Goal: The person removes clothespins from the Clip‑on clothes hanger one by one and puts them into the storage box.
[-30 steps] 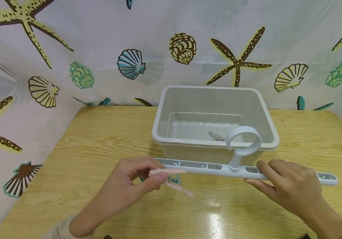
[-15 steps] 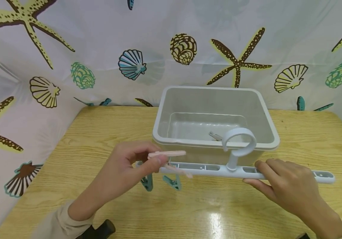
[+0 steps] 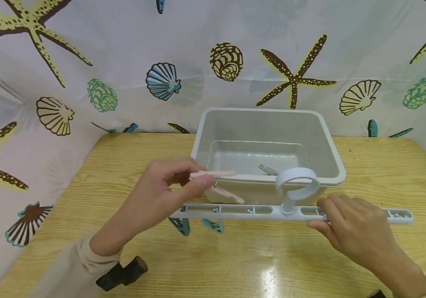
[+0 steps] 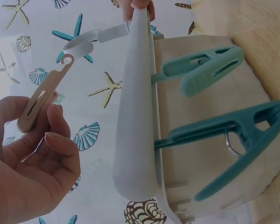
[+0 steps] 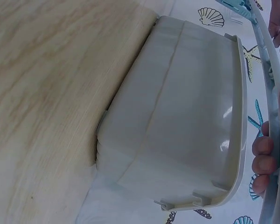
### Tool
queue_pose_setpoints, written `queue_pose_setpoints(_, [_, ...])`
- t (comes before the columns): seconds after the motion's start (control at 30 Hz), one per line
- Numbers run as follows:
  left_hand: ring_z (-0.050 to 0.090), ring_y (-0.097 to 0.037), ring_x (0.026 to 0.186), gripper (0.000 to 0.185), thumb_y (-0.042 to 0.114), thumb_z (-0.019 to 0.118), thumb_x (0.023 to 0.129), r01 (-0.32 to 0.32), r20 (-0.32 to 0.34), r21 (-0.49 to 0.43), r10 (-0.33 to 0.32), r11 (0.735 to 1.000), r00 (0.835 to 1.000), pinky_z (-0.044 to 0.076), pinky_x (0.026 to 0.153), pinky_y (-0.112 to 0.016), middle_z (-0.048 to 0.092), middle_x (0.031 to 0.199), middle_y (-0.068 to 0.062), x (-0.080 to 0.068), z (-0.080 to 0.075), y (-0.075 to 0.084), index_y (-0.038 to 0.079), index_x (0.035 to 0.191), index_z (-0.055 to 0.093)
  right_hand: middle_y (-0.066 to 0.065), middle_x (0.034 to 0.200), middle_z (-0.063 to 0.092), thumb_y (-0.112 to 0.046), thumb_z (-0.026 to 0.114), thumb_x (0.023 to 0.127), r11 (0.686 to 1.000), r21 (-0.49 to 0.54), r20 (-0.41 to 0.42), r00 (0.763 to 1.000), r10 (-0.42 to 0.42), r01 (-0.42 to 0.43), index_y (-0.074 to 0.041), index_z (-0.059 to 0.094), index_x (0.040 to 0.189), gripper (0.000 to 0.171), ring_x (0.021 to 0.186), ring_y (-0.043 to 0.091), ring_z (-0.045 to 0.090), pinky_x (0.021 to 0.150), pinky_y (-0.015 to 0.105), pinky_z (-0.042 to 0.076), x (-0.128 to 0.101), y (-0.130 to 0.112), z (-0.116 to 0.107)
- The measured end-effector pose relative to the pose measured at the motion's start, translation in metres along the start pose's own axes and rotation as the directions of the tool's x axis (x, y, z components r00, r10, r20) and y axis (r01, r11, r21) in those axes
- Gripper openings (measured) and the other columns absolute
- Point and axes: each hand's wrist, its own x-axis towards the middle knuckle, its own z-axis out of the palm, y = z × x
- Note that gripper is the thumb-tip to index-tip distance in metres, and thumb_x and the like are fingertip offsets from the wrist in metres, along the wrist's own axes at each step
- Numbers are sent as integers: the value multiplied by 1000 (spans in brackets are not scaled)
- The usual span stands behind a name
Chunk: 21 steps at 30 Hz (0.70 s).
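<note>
Pink peg point(image 4: 47, 86) is pinched in curled left hand point(image 3: 166, 188); bar point(image 3: 290, 212), gripped by right hand point(image 3: 358, 225), is best held steady

The head view is bright and even, mostly sharp; light falling from above leaves a white glare on the table point(image 3: 268, 258) in front of the bin point(image 3: 265, 189) and small glints on its floor. Both wrist views look dimmer and hazier. In the right one, the wood beside the bin is soft, shadow darkens its foot, and the bar point(image 5: 267, 51) bows near the frame edge.
</note>
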Motion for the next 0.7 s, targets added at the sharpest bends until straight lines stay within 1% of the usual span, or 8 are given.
queue_pose_setpoints(0.1, [54,-15,62,12,10,62,94,-16,1,3,16,1000,1000,44,54,-26,58,72,3,4,0,0,11,82,68,1,63,45,-52,28,103,1000,-13,-3,1000,-5,5,-1,52,81,61,43,13,34,36,29,33,0,-1,1])
queue_pose_setpoints(0.27, [55,-16,61,12,12,63,93,-6,3,41,6,999,1000,46,55,-26,59,72,2,13,-1,-3,9,84,69,2,62,44,-51,28,103,1000,-15,-4,1000,7,-7,0,52,81,61,43,13,35,37,32,37,-1,-1,2])
queue_pose_setpoints(0.33, [56,-15,62,11,12,64,93,-5,6,58,5,998,1000,48,56,-27,59,73,1,16,-1,-5,9,84,69,1,62,43,-51,28,103,1000,-13,0,1000,12,-12,-1,52,81,61,43,13,34,36,31,36,-2,0,2])
queue_pose_setpoints(0.47, [55,-14,62,13,14,64,93,-9,-2,94,9,996,1000,47,57,-27,58,71,1,23,-1,-9,8,83,69,-1,62,41,-52,28,103,1000,-11,16,1000,24,-24,-1,52,81,61,43,11,31,35,27,30,-3,0,2])
queue_pose_setpoints(0.6, [54,-13,64,13,15,63,94,4,-42,139,2,990,999,47,58,-27,59,72,1,27,-2,-13,9,83,69,-1,62,41,-53,28,102,999,-10,28,999,33,-33,-2,52,81,60,43,11,31,36,26,29,-5,0,2])
queue_pose_setpoints(0.7, [54,-13,65,13,16,64,93,-4,-68,173,16,985,998,49,59,-27,58,72,1,28,0,-16,8,83,69,-1,62,42,-54,29,102,999,-11,33,999,37,-37,-2,52,81,61,42,11,32,35,25,27,-6,1,3])
